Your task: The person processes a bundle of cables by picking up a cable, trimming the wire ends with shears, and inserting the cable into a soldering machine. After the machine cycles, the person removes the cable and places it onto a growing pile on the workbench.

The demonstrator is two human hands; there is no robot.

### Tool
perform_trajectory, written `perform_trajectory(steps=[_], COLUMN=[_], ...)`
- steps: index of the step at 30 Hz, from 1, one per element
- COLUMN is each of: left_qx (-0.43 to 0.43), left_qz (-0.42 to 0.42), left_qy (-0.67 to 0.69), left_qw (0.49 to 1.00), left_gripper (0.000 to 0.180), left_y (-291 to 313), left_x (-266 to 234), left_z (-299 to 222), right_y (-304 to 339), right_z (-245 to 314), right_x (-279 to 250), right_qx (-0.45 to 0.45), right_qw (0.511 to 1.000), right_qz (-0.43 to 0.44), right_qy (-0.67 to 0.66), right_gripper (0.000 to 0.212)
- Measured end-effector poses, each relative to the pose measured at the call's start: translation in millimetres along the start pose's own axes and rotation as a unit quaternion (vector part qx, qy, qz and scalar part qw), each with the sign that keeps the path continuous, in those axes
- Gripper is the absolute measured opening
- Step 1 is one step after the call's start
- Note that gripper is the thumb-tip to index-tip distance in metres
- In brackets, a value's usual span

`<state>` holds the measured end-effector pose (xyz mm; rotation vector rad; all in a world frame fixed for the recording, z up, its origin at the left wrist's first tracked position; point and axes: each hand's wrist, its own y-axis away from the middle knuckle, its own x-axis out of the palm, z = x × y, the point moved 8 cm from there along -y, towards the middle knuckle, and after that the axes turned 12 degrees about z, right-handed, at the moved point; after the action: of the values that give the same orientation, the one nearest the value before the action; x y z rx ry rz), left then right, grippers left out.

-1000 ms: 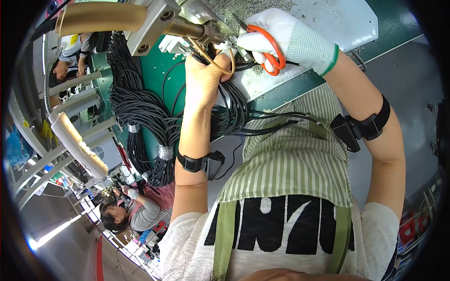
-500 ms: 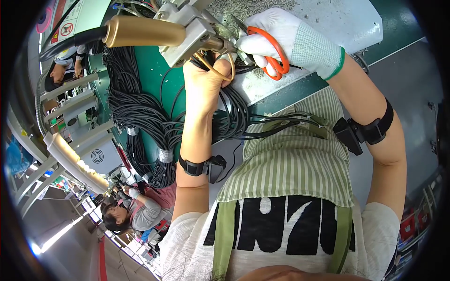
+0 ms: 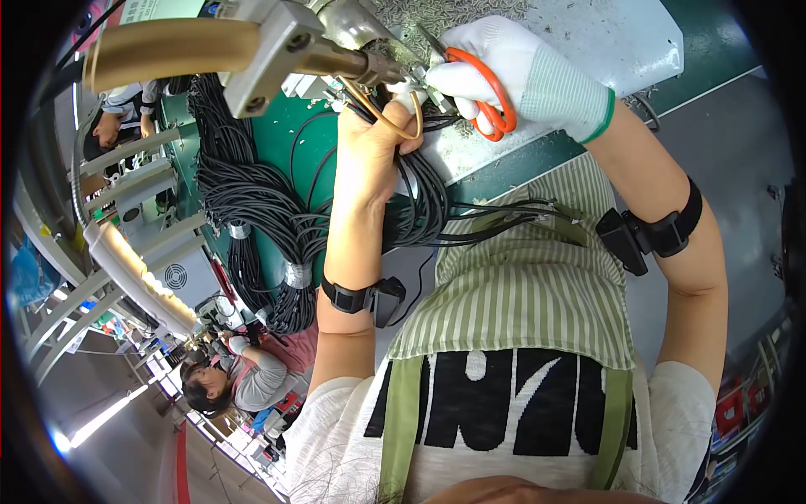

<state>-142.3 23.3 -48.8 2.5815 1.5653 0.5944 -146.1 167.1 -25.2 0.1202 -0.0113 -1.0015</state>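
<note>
My bare left hand [image 3: 375, 139] is closed round the ends of several black cables [image 3: 424, 197] at the table's near edge. A tan loop [image 3: 395, 126] curves across its fingers; what it belongs to is hidden. My right hand [image 3: 495, 71], in a white knit glove with a green cuff, is closed on orange-handled scissors [image 3: 495, 109], their handle loops round its fingers. Its fingertips meet those of the left at small metal parts [image 3: 432, 91], too crowded to make out. Right above them reaches the metal tip of a clamped tool [image 3: 344, 59] with a gold-brown handle.
Bundles of black cable [image 3: 252, 197] lie over the green table to the left, one tied with a silver band [image 3: 298, 275]. Small metal clippings [image 3: 470, 13] are scattered on a white sheet [image 3: 621, 42]. A lit lamp [image 3: 143, 277] and two co-workers are at left.
The clamped tool with the gold-brown handle has shifted left and up, and its tip has drawn nearer the metal parts. My left hand has moved slightly; the right has hardly moved.
</note>
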Motion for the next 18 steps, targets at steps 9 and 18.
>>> perform_trajectory(steps=[9,18], left_qx=[-0.096,0.041], left_qz=[0.000,-0.040], left_qy=[0.023,-0.108], left_qw=[0.995,0.992], left_gripper=[0.007,0.011], left_y=[77,83], left_x=[44,56], left_z=[23,-18], right_y=[79,112], right_z=[2,16], right_x=[29,16], right_qx=[0.006,0.111], right_qw=[0.997,0.982], right_qz=[-0.028,-0.075], right_qy=[0.078,0.134], right_gripper=[0.021,0.022])
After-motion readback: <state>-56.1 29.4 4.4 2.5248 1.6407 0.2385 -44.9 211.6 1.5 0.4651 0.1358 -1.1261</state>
